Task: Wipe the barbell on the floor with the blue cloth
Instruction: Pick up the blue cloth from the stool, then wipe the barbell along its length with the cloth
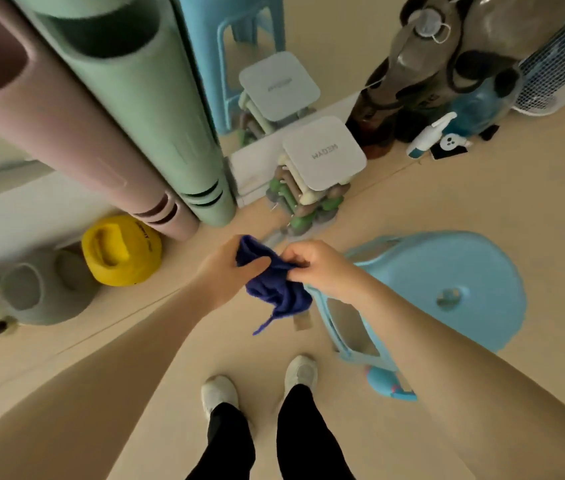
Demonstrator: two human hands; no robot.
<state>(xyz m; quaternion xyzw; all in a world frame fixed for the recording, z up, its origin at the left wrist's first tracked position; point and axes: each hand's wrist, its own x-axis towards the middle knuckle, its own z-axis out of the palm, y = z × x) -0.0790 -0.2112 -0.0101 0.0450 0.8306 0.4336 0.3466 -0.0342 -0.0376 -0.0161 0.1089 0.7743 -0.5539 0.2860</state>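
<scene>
Light soft, even, warm-toned; source not visible. Shadows faint, diffuse under white shoes [301, 372] and blue stool [447, 292]. No hard glare. Strong wide-angle distortion: rolled mats [128, 109] at top left and forearms at bottom stretched, bowed. Overall slight blur; clutter at top right soft. Blue cloth [274, 282] dark, folds barely readable.
</scene>
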